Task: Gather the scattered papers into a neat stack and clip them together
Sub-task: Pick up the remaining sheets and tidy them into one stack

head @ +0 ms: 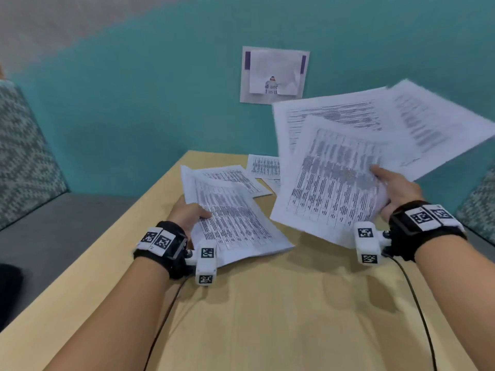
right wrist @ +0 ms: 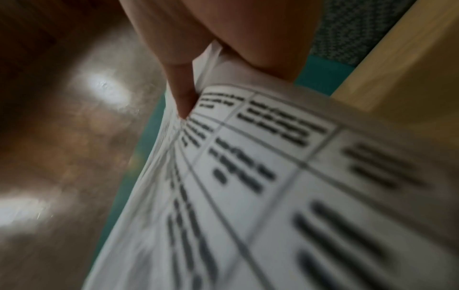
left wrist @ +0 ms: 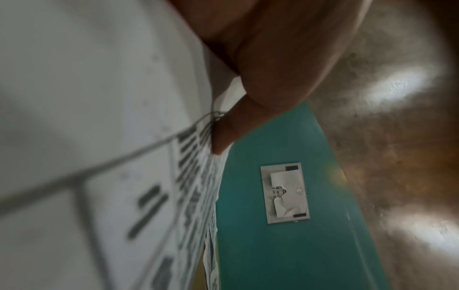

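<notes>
My right hand (head: 396, 188) grips a fanned bunch of printed sheets (head: 348, 156) held up above the wooden table (head: 267, 303), thumb on top; the right wrist view shows the thumb (right wrist: 181, 94) pressed on that bunch (right wrist: 248, 186). My left hand (head: 187, 212) pinches the left edge of a printed sheet (head: 233, 218) that is partly lifted off the table, with the thumb (left wrist: 223, 141) on the sheet (left wrist: 99, 137). More printed sheets (head: 263, 166) lie loose at the table's far end. No clip is in view.
A teal wall (head: 134, 116) stands behind the table with a torn notice (head: 273, 74) stuck on it. A grey bench with a patterned cushion (head: 24, 162) runs along the left. Another patterned cushion (head: 479, 204) shows at the right edge.
</notes>
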### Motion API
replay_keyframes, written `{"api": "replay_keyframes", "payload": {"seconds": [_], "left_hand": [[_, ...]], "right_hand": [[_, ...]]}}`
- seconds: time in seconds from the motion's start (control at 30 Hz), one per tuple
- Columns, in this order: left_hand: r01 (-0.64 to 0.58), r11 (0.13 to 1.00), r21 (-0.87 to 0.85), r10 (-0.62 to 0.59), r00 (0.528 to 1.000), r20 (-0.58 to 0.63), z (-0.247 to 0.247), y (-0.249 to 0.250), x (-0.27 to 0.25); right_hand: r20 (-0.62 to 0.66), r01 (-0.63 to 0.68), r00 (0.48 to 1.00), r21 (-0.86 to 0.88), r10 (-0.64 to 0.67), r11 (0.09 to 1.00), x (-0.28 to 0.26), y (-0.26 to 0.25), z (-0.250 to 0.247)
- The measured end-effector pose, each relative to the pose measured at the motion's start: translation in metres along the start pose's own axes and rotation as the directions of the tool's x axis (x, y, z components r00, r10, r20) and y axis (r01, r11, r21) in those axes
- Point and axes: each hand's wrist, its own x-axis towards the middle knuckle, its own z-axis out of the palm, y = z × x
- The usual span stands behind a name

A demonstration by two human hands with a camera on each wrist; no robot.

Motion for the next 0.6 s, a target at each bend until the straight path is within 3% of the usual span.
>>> {"api": "replay_keyframes", "payload": {"seconds": [0.1, 0.2, 0.27, 0.33, 0.43, 0.6], "left_hand": [[0.034, 0.991, 0.132, -0.054, 0.988, 0.145, 0.006, -0.004, 0.002], [0.073, 0.980, 0.185, -0.101, 0.983, 0.150, 0.000, -0.031, 0.037], [0.110, 0.985, 0.136, -0.132, 0.977, 0.169, -0.002, -0.043, 0.054], [0.151, 0.987, 0.063, -0.158, 0.978, 0.137, 0.005, -0.019, 0.014], [0.166, 0.986, -0.018, -0.162, 0.977, 0.137, 0.002, -0.011, 0.008], [0.199, 0.966, 0.166, -0.210, 0.976, 0.051, -0.010, -0.035, 0.047]], "right_hand": [[0.243, -0.099, 0.958, -0.216, 0.152, 0.971, -0.008, 0.012, 0.015], [0.379, -0.049, 0.886, -0.500, 0.269, 0.865, -0.039, 0.024, 0.030], [0.391, 0.053, 0.878, -0.654, 0.277, 0.754, -0.037, 0.040, 0.036], [0.394, 0.128, 0.873, -0.755, 0.288, 0.643, -0.027, 0.053, 0.040], [0.379, 0.145, 0.860, -0.824, 0.342, 0.548, -0.038, 0.052, 0.043], [0.328, 0.111, 0.849, -0.878, 0.415, 0.467, -0.035, 0.056, 0.049]]}}
